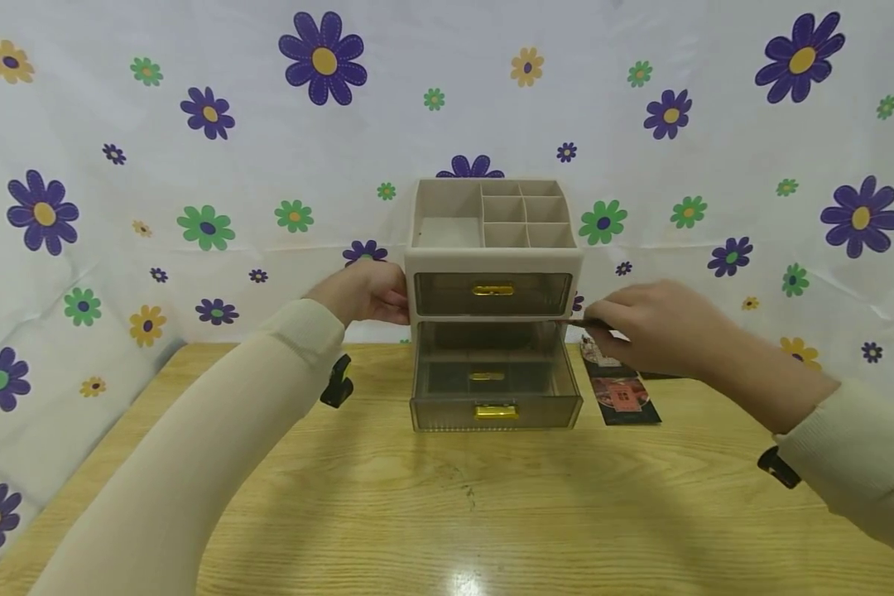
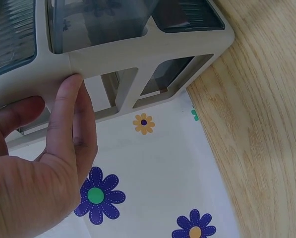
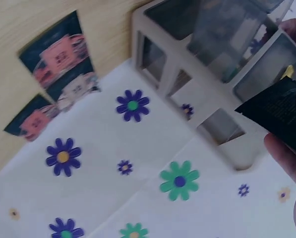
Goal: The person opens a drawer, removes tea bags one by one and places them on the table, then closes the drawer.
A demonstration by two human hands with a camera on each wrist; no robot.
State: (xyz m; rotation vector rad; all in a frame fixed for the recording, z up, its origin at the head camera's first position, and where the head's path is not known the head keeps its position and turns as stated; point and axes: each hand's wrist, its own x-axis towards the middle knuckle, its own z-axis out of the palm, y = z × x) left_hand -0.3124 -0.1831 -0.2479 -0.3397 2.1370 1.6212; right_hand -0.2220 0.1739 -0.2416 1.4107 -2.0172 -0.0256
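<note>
While the cream plastic drawer organizer (image 1: 492, 259) is braced at its left side by the left hand (image 1: 370, 292), whose thumb and fingers are curled about an edge of the frame, a thin, dark, flat packet (image 3: 274, 108) is pinched in the grip of the right hand (image 1: 654, 324). The packet is held at the organizer's right side, near the mouth of the smoky, see-through middle drawer (image 1: 447, 415), which is pulled out; whether the casing is touched by it cannot be told. The step in hand is judged to be the loading of that drawer. For the next move, the packet apparently needs to be angled inward over the drawer's side wall and lowered flat.

To the right, more dark packets with red and pale printed panels (image 1: 626, 402) are laid on the yellowish wood-grained desk (image 1: 417, 505). Small lettering is borne by the held one, which is likely to bend easily. The drawer fronts are glossy and boxy, fitted with shiny gold-coloured handles (image 1: 493, 290). The organizer's top is divided into one large tray (image 1: 449, 229) and six small cells (image 1: 504, 212).
</note>
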